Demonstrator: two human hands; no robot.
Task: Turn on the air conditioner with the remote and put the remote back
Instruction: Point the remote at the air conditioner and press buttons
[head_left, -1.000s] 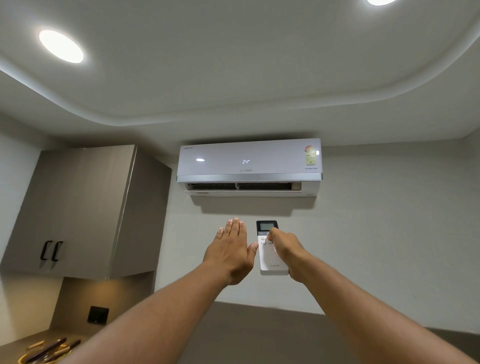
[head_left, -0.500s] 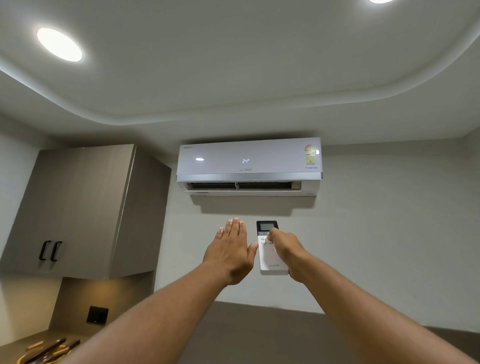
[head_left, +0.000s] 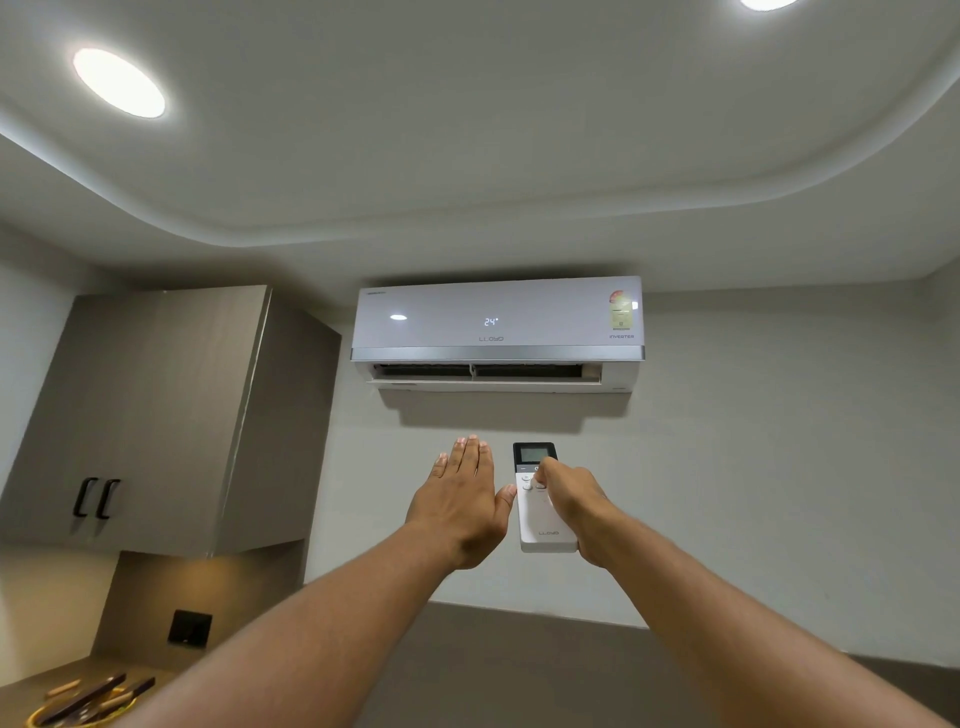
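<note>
A white wall-mounted air conditioner (head_left: 497, 327) hangs high on the wall, its display showing 24 and its lower flap swung out. Below it, my right hand (head_left: 574, 512) grips a white remote (head_left: 540, 525) with a dark screen at the top, thumb resting on the upper buttons, the remote pointing up at the unit. My left hand (head_left: 462, 506) is raised beside the remote, flat, fingers together and extended, holding nothing; its thumb is close to the remote's left edge.
A grey wall cabinet (head_left: 156, 421) with two black handles hangs at the left. Beneath it a dark wall socket (head_left: 189, 627) and a counter corner with utensils in a yellow-rimmed holder (head_left: 85, 701). Two round ceiling lights (head_left: 118, 82) are lit.
</note>
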